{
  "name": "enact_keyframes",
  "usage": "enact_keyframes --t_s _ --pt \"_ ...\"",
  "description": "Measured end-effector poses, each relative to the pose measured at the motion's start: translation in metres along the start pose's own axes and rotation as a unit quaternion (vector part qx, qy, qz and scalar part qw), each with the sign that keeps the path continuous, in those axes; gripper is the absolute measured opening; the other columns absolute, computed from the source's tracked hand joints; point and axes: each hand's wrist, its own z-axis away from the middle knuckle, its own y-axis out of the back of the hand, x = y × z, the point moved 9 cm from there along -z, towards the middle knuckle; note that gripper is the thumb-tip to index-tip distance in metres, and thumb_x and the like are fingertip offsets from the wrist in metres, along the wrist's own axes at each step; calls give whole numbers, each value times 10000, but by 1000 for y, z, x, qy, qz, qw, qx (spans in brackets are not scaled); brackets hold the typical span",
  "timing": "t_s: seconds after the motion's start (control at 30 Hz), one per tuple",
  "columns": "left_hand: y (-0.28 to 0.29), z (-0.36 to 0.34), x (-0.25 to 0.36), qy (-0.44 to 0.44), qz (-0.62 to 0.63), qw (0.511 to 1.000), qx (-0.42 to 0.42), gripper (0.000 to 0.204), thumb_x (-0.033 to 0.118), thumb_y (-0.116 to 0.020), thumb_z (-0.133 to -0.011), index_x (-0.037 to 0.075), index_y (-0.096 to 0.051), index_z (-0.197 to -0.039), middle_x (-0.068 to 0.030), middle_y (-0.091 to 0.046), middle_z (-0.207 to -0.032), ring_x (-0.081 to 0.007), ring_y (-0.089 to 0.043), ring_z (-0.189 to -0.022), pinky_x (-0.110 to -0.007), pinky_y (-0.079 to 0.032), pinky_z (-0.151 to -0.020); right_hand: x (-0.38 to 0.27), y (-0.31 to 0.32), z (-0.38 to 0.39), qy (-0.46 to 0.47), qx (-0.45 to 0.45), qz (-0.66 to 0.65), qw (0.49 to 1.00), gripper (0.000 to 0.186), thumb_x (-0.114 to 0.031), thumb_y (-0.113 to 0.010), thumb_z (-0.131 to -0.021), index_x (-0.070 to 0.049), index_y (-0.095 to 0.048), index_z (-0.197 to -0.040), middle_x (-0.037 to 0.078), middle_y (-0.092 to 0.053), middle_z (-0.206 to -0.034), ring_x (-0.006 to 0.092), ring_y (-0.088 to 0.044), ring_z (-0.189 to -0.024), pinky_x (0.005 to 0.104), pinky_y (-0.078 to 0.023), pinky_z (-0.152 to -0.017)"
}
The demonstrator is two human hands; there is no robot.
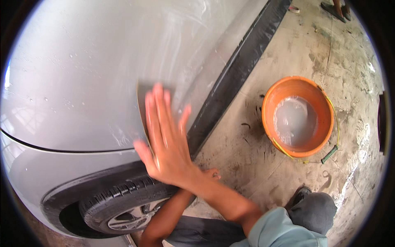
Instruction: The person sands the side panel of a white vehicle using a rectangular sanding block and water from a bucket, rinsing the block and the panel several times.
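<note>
Where the broad silver-grey painted car panel (94, 82) slopes toward its lower edge, a thin, grey, flexible sheet with a pale yellowish edge (142, 91) lies against the paint, just above the wheel arch and near the black trim. Over it is the right hand (165, 144), laid flat with its fingers stretched out and spread, pressing the sheet from above rather than gripping it; the thumb points off to the left, and the sheet's left edge runs down between thumb and fingers. The left hand (212, 173) is mostly hidden behind the right wrist, so whether it grasps anything cannot be told. Wet streaks and smears mark the paint around the sheet, with scattered droplets farther left.

A dark, curved seam (78, 150) crosses the bodywork left of the right hand. Below it, a black plastic wheel-arch lining (61, 189) frames a black rubber tyre (117, 195) with a silver spoked metal wheel (131, 220). To the right of the hand, a long black plastic trim strip (234, 72) slants up along the panel's lower edge.

Well apart from the car, a round orange plastic bucket (269, 119) holds cloudy, bubbly water (294, 119); its yellow wire handle with a green grip (329, 154) hangs down outside. It stands on a stained grey concrete floor (255, 164). At the far upper right are another person's feet in dark sandals (335, 11).
</note>
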Motion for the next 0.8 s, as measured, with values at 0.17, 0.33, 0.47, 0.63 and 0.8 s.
enact_keyframes --t_s 0.17,0.33,0.47,0.63,0.8 --pt "48 27 15 -77 37 987 134 504 350 -646 -881 52 -548 -1275 -182 -589 -1279 -318 -552 -1178 -431 -400 -1006 -3 26 -65 51 67 104 991 727 -282 -478 -932 52 -171 -1499 273 -100 -1567 428 -79 -1459 691 89 -1054" --pt "68 30 32 10 -11 991 133 477 359 -576 -949 63 -498 -1315 -172 -603 -1237 -292 -626 -1062 -409 -483 -913 -16 -10 -6 30 -10 23 999 730 -319 -467 -930 62 -196 -1491 251 -112 -1572 370 -74 -1475 674 115 -1061" --pt "58 29 40 -138 80 975 156 451 335 -585 -941 61 -517 -1293 -188 -611 -1218 -310 -644 -1028 -407 -498 -881 -12 28 -83 59 101 70 991 718 -287 -484 -918 63 -219 -1486 240 -148 -1570 345 -69 -1481 658 139 -1067" --pt "73 37 82 -90 -31 977 193 439 311 -591 -936 35 -520 -1270 -191 -597 -1218 -329 -649 -986 -427 -496 -871 -24 8 -23 22 6 28 999 697 -269 -465 -928 58 -212 -1488 226 -168 -1569 342 -135 -1471 689 72 -1067" --pt "61 44 69 -71 -60 979 180 413 285 -585 -934 37 -522 -1258 -219 -601 -1187 -351 -625 -1029 -413 -483 -897 -12 20 -50 32 45 52 997 704 -256 -480 -920 60 -211 -1488 237 -153 -1569 358 -140 -1467 708 37 -1059"
